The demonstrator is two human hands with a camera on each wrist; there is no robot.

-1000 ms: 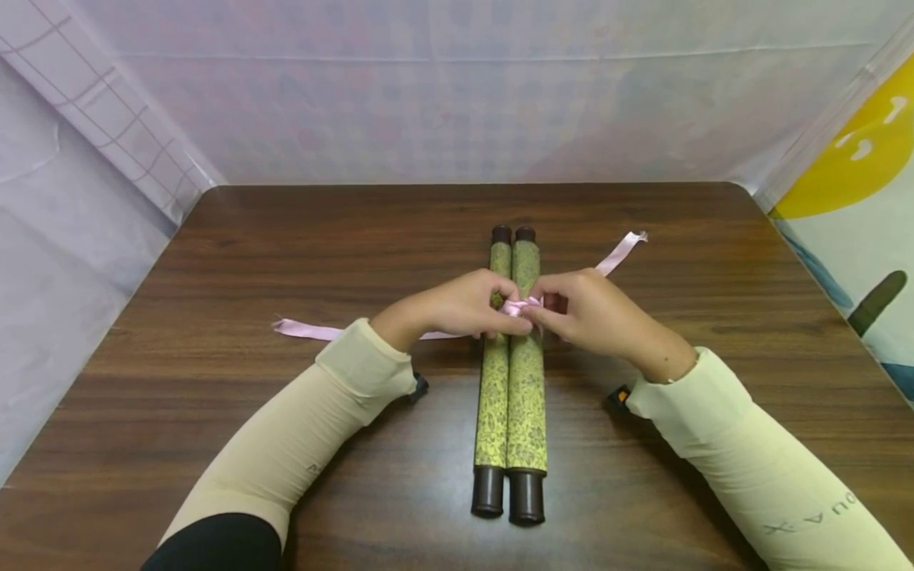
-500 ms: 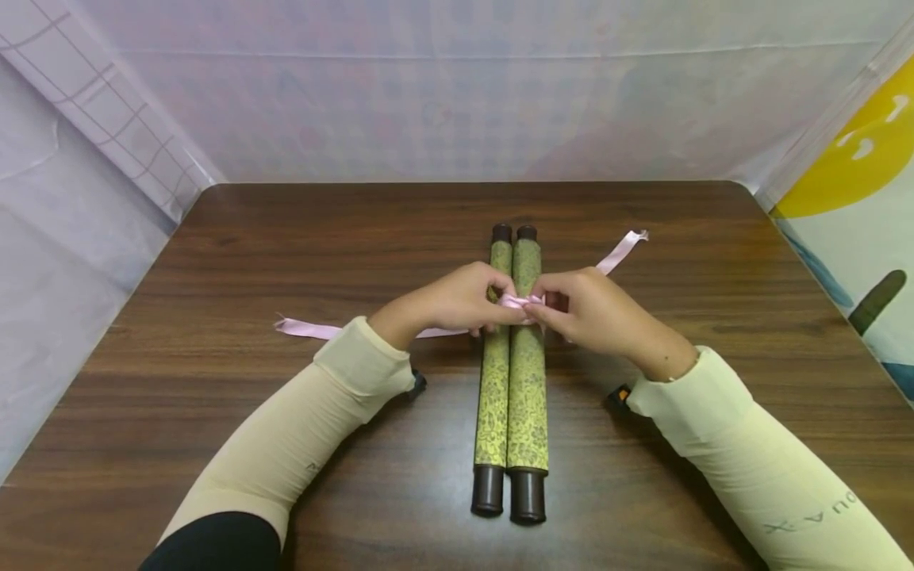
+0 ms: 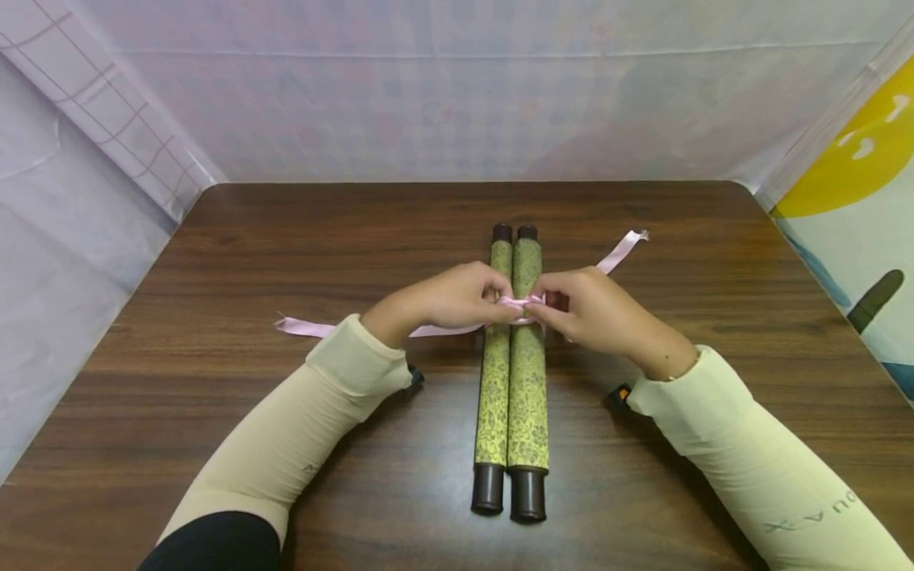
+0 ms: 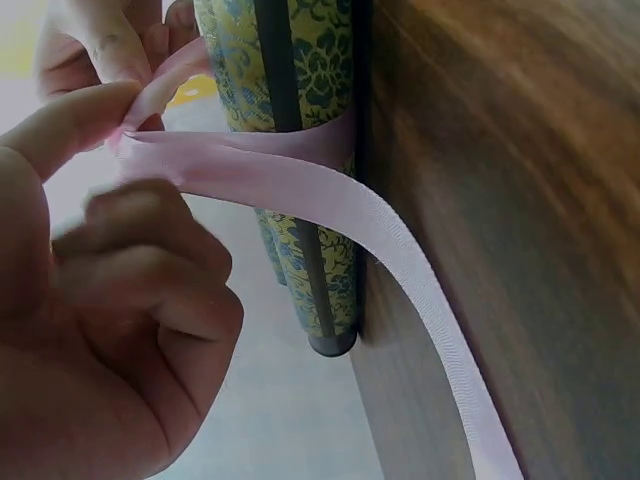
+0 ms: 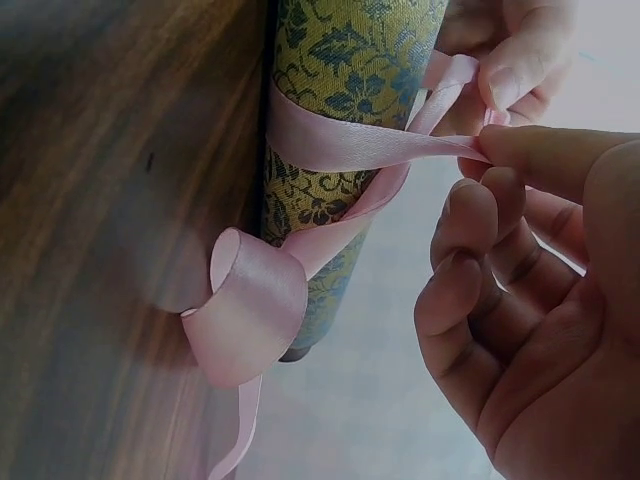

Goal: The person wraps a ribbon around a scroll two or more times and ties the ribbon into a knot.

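Nearest are two pale sleeves (image 3: 286, 444), reaching in over the wooden desk (image 3: 607, 492). Between them lie two yellow-green patterned rolls (image 3: 527, 396), side by side, with two dark near caps (image 3: 528, 496). Farther up, pink ribbon (image 4: 280, 180) passes round the rolls; the left hand (image 3: 460, 297) and right hand (image 3: 593, 313) each pinch it above them. Two ribbon ends trail outward, one per side. Beyond are two far caps (image 3: 503, 231), then pale cloth (image 3: 428, 103).

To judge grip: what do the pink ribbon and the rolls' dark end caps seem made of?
Pink ribbon: satin-like fabric, from its smooth sheen and soft folds. Dark end caps: glossy plastic or lacquered wood, judging by highlights; cannot tell which.
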